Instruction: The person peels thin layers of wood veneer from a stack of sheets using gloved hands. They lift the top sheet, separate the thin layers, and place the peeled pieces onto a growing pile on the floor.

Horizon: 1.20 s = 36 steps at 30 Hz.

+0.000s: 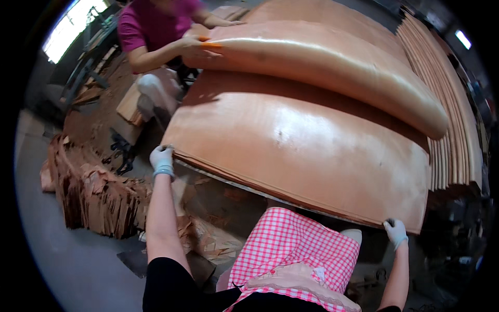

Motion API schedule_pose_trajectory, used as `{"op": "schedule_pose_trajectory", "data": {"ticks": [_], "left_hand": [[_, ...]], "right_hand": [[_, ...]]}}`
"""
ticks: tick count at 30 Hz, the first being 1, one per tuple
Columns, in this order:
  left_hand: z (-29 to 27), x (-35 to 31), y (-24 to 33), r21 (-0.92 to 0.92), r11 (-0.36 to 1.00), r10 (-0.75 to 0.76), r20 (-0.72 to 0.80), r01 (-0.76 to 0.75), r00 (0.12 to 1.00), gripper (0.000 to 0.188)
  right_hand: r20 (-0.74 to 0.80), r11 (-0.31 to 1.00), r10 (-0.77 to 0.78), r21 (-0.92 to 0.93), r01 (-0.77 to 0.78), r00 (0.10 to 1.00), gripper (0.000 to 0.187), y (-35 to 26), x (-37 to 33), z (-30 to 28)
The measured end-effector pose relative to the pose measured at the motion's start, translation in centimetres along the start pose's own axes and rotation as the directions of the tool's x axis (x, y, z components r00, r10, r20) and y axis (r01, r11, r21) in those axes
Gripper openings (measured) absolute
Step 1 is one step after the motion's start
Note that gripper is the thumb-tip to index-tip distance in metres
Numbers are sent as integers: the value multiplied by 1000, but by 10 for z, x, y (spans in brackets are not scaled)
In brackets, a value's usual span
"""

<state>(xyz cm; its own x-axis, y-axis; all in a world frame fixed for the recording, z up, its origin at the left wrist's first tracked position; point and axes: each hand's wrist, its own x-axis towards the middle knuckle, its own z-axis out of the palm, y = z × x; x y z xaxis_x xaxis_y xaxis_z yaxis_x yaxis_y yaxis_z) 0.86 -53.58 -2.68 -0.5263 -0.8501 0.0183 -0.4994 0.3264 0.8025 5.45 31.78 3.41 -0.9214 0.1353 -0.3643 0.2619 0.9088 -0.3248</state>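
Observation:
My left hand (162, 159), in a white glove with dark fingertips, pinches the near left corner of a wood veneer sheet (291, 140). At the near right corner, my gloved right hand (396, 232) is closed on the edge of the same stack of thin reddish-brown sheets. Which layers lie between my fingers I cannot make out. Farther back, another veneer sheet (332, 60) curls over in a wide roll. A co-worker's hand (193, 48) is at that roll's left end, with something orange at the fingers.
The co-worker in a purple shirt (150, 23) is at the far left. Tall stacked veneer sheets (442, 104) stand along the right. Torn veneer scraps (104, 195) pile up on the floor at left, with more scraps (215, 239) under the near edge. My checked apron (291, 244) is close to that edge.

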Motion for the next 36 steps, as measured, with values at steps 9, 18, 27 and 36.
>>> {"op": "schedule_pose_trajectory", "data": {"ticks": [9, 18, 27, 36], "left_hand": [[14, -10, 20, 350, 927, 154, -33, -133, 987, 33], [192, -448, 198, -87, 482, 641, 714, -872, 283, 97], [212, -474, 198, 25, 480, 535, 784, -877, 315, 110], [213, -483, 206, 47, 473, 501, 807, -880, 313, 107]], "right_hand": [[93, 965, 171, -215, -148, 981, 47, -35, 30, 6], [179, 972, 183, -180, -151, 967, 44, -36, 26, 4], [56, 979, 201, -23, -200, 978, 32, 107, 17, -59], [-126, 854, 507, 206, -477, 853, 33, 250, 21, -72]]}}
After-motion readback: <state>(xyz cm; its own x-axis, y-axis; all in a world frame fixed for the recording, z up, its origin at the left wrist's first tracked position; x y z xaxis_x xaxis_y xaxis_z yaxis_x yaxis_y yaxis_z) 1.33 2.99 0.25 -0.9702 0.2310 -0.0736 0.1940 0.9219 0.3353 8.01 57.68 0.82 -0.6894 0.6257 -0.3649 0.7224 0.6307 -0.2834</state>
